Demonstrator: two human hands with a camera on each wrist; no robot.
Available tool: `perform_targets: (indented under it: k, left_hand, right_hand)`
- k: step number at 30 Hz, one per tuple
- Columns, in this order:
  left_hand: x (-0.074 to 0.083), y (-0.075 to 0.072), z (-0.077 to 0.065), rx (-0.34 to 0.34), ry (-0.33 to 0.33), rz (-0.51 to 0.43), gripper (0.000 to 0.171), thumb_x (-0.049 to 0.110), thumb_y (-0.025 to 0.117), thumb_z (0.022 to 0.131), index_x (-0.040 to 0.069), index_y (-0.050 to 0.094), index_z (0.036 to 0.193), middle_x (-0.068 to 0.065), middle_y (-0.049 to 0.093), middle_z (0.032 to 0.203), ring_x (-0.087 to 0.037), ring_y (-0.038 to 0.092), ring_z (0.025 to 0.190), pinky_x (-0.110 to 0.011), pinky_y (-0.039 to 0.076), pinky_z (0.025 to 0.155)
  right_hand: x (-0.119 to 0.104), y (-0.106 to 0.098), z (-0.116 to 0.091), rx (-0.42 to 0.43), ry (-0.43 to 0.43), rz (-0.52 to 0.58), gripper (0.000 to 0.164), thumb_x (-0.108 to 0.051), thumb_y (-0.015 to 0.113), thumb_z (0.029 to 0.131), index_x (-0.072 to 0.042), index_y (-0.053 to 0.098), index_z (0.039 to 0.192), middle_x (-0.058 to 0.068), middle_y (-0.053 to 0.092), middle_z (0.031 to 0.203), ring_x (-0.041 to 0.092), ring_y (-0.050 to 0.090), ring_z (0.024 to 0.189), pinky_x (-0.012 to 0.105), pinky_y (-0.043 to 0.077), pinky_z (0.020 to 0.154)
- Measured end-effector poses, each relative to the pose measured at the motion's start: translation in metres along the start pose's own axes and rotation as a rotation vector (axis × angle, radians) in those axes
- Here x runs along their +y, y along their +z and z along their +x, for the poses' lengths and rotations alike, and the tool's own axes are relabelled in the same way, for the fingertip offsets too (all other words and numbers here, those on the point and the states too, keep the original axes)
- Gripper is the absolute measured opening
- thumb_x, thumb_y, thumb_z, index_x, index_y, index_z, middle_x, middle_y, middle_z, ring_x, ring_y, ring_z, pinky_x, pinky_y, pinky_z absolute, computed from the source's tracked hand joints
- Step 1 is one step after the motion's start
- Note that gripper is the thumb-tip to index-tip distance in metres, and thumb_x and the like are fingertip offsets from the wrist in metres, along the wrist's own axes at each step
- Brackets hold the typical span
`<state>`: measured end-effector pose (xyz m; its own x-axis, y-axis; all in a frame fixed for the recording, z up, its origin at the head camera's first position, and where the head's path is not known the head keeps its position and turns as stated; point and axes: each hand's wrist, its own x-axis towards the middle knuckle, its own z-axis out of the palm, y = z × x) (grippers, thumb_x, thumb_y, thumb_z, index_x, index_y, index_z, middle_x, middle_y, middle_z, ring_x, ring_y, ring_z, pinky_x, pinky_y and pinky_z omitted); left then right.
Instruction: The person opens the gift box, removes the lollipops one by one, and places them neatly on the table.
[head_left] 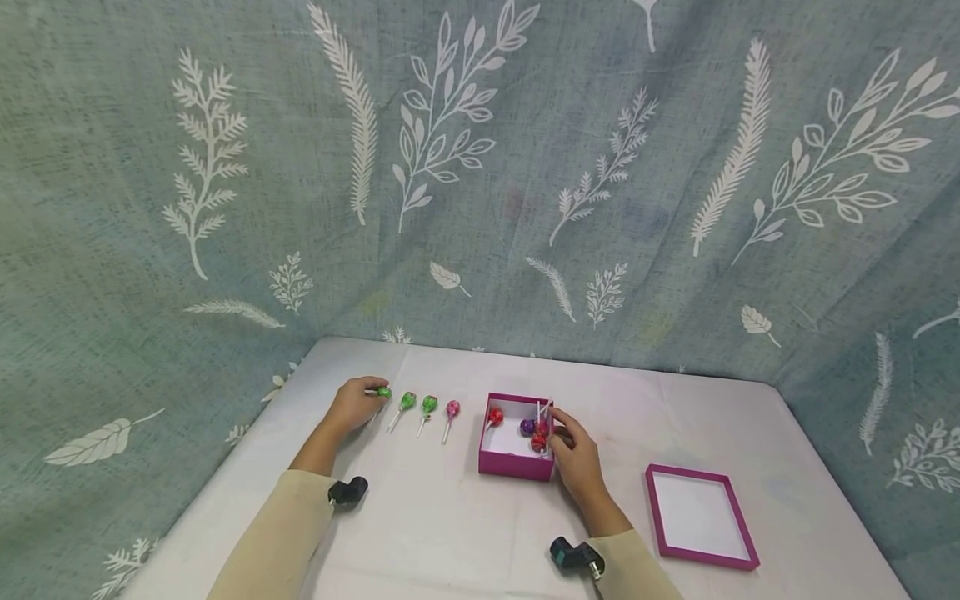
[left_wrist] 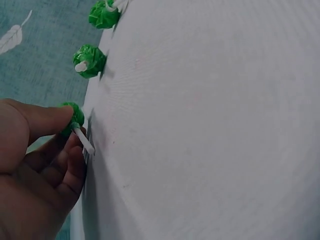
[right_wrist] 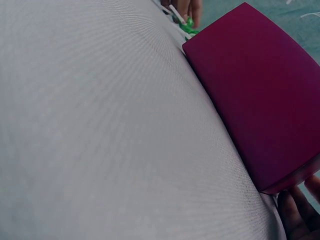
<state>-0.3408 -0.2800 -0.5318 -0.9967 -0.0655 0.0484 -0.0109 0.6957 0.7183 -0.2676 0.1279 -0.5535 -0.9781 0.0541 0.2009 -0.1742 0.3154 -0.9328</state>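
Note:
My left hand point(head_left: 356, 406) pinches a green-wrapped lollipop point(left_wrist: 77, 120) between thumb and fingers, its white stick pointing out, at the left end of a row. Beside it lie two more green lollipops point(head_left: 407, 401) and a pink one point(head_left: 453, 408), sticks toward me. An open magenta box point(head_left: 516, 465) with a white inside stands right of the row. Inside it are a red lollipop point(head_left: 496, 417) at the left and a cluster of purple and red lollipops point(head_left: 539, 442) at the right. My right hand point(head_left: 579, 457) holds the box by its right wall, with fingertips at the rim.
The magenta box lid point(head_left: 701, 517) lies at the right of the white-covered table point(head_left: 442, 525), its white inside facing up. A green leaf-patterned cloth point(head_left: 480, 183) hangs behind the table. Each wrist carries a small black camera point(head_left: 348, 492).

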Motion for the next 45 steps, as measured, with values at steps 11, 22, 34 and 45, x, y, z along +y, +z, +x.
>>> perform_targets:
  k: [11,22,34,45]
  left_hand:
    - [0.0,0.004,0.004,-0.007,-0.026,0.015,0.033,0.008,0.063,0.092,0.001,0.063,0.124,-0.021,0.059,0.127,-0.039,0.055,0.116,-0.05,0.047,0.092]
    - [-0.001,0.006,0.003,-0.022,-0.079,0.008,0.037,0.008,0.065,0.09,0.004,0.061,0.127,-0.019,0.058,0.128,-0.036,0.055,0.116,-0.048,0.047,0.091]
    - [-0.001,-0.005,-0.001,-0.027,-0.025,0.056,0.045,0.011,0.068,0.088,0.005,0.058,0.131,-0.021,0.058,0.128,-0.04,0.054,0.117,-0.052,0.046,0.091]
    - [0.009,-0.018,0.0,-0.025,-0.043,0.034,0.041,0.017,0.067,0.092,0.006,0.059,0.13,-0.016,0.058,0.13,-0.033,0.06,0.106,-0.048,0.049,0.085]
  right_hand:
    - [-0.001,0.0,0.0,0.002,-0.014,0.0,0.05,-0.009,0.054,0.088,-0.023,0.058,0.136,0.001,0.053,0.139,0.026,0.056,0.119,0.049,0.042,0.1]
    - [0.003,0.001,0.0,0.005,-0.025,-0.011,0.05,-0.009,0.053,0.088,-0.023,0.058,0.136,0.001,0.054,0.138,0.025,0.056,0.118,0.049,0.042,0.099]
    - [0.0,0.0,0.0,0.006,-0.02,0.012,0.05,-0.009,0.054,0.088,-0.024,0.059,0.135,0.001,0.055,0.136,0.025,0.057,0.116,0.049,0.043,0.098]
    - [0.001,0.0,0.0,-0.007,0.003,0.011,0.049,-0.011,0.054,0.089,-0.027,0.058,0.135,-0.002,0.054,0.138,0.023,0.055,0.119,0.046,0.041,0.101]
